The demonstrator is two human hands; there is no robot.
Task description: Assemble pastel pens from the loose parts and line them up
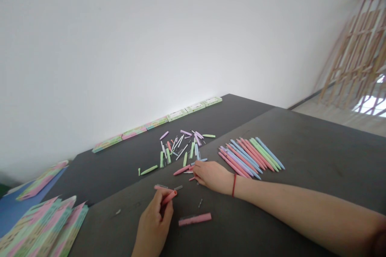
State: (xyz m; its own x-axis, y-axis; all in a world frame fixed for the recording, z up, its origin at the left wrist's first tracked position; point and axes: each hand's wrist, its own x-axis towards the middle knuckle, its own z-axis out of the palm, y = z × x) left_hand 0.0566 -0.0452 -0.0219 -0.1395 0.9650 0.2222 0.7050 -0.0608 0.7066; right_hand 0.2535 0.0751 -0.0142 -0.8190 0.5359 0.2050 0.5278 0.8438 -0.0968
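Observation:
My left hand (154,225) is closed around a pink pen barrel (169,197) near the table's front edge. A pink pen part (160,187) lies just beyond it. My right hand (211,176) reaches forward, a red string on its wrist, and its fingers rest among loose pen parts (181,148) in pink, green, purple and white; they seem curled on a pink piece (181,170), but the grip is unclear. Another pink barrel (194,219) lies on the dark table (301,160) between my arms. To the right, a row of assembled pens (251,156) lies side by side.
Flat pastel boxes (157,123) line the wall at the table's far edge. Stacks of pastel cards or packs (45,225) sit at the lower left, partly on a blue surface (12,209). A wooden lattice frame (356,48) stands at the right.

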